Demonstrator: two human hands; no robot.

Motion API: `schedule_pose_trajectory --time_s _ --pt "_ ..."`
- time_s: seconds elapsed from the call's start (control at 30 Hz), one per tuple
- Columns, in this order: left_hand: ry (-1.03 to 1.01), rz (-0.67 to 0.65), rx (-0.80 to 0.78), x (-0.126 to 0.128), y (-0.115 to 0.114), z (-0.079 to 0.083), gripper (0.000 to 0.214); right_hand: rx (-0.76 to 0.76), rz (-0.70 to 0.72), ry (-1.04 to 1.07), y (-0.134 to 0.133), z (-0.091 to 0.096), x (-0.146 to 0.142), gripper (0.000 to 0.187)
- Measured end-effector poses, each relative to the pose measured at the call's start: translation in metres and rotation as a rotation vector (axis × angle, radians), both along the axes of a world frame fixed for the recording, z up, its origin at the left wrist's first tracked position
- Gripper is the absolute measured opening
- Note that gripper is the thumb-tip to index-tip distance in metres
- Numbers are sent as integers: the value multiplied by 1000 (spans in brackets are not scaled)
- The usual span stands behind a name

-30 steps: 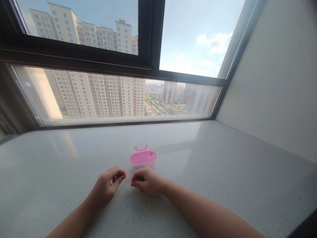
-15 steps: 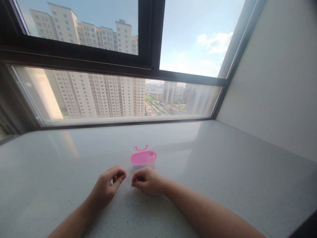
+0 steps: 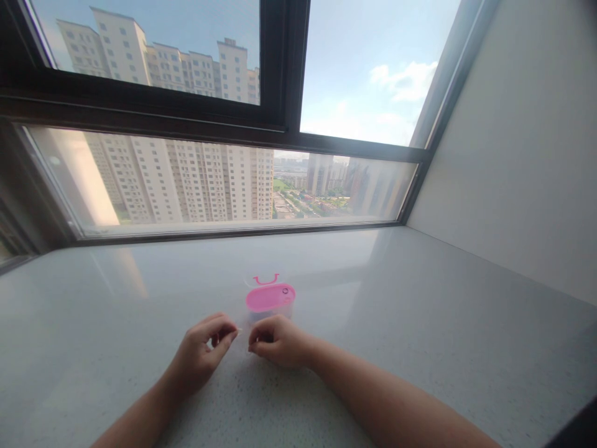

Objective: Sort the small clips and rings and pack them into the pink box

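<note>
My left hand (image 3: 205,345) is pinched, with a tiny pale tip (image 3: 239,330) showing past thumb and forefinger; its kind is too small to make out. Close on its right, my right hand (image 3: 277,341) is also closed in a pinch low over the pale speckled surface, and I cannot make out what its fingertips hold. A narrow gap separates the two hands. Just behind the right hand stands an oval see-through box with a pink lid (image 3: 269,297), its lower front partly covered by that hand. On the lid is a small dark ring (image 3: 285,290).
A pink curved handle piece (image 3: 267,280) lies behind the box. The speckled sill (image 3: 420,348) runs back to a dark-framed window (image 3: 289,124), with tall buildings outside. A white wall (image 3: 522,155) bounds the right side.
Almost nothing differs. My right hand's fingertips have shifted very slightly, and both hands stay pinched in the same place. The box has not moved.
</note>
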State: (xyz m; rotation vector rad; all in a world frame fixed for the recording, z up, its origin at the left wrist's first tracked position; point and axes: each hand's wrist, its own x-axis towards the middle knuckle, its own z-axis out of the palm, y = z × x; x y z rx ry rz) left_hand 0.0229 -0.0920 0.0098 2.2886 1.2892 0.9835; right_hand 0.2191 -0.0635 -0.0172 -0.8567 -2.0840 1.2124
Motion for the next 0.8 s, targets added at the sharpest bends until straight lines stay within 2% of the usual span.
schedule_pose_trajectory --time_s 0.8 --pt "-9 18 36 -1 0 1 17 31 4 -29 2 -2 -1 15"
